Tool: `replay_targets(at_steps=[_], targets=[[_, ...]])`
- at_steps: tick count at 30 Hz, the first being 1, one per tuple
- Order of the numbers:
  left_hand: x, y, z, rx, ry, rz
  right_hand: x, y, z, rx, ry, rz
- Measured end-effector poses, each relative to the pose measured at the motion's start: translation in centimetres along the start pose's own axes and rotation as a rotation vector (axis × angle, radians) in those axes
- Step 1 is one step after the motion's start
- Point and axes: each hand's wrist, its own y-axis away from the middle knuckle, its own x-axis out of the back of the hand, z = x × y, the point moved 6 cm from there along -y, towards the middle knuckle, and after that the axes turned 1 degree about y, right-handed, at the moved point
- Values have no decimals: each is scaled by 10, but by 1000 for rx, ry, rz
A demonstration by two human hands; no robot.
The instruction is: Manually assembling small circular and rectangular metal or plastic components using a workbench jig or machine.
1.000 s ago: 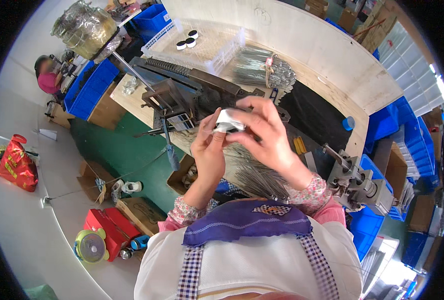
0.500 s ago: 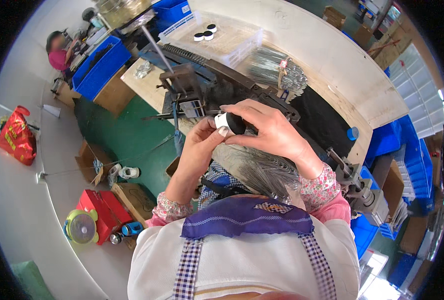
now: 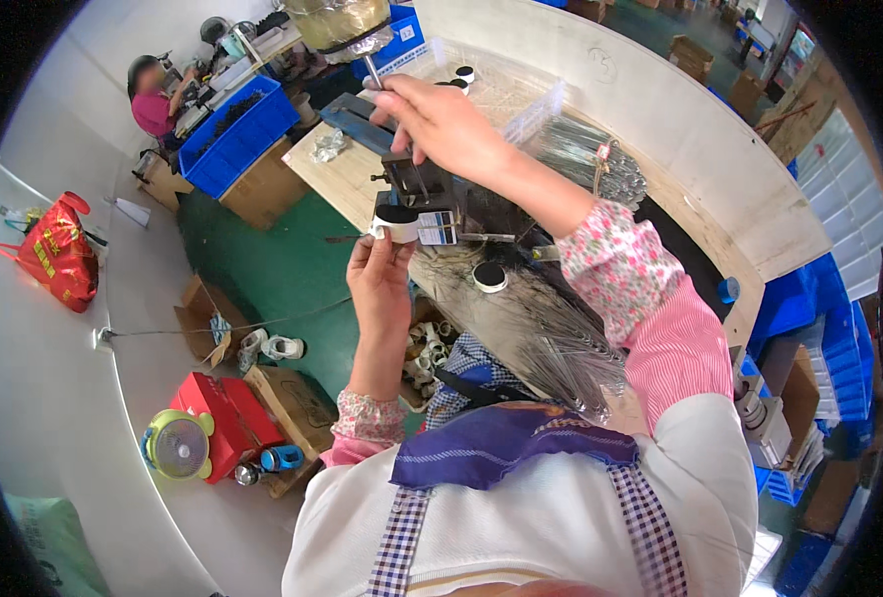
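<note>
My left hand point(image 3: 380, 277) is raised in front of me and pinches a white and black roll of tape point(image 3: 403, 221) with a coloured label strip hanging off it. My right hand point(image 3: 443, 121) reaches forward over the bench and is closed around the thin metal lever point(image 3: 373, 72) of a small dark bench press point(image 3: 416, 184). A second small roll point(image 3: 489, 278) lies on a fanned bundle of thin grey wires point(image 3: 551, 343) that spreads across my lap and the bench edge.
A wooden bench point(image 3: 347, 179) carries the press and a bundle of metal rods point(image 3: 592, 164). Behind it stand a blue crate point(image 3: 237, 124) and a seated person point(image 3: 153, 99). On the floor are a red bag point(image 3: 58, 257), cardboard boxes point(image 3: 297, 403) and a green fan point(image 3: 178, 446).
My right hand let go of the roll and reached up and forward to grip the press lever. My left hand kept the roll and stayed raised.
</note>
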Motion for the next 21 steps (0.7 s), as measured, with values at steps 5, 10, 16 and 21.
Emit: replay_targets(at_steps=[5, 10, 16, 21], targets=[[1, -6, -7, -13, 8, 63, -9, -17, 8, 66, -9, 27], [9, -9, -17, -42, -53, 94, -5, -30, -4, 145, 33, 104], [-9, -13, -24, -71, -58, 153, 12, -62, -40, 142, -53, 145], [-15, -29, -31, -59, -116, 233, 14, -73, -44, 270, -79, 173]])
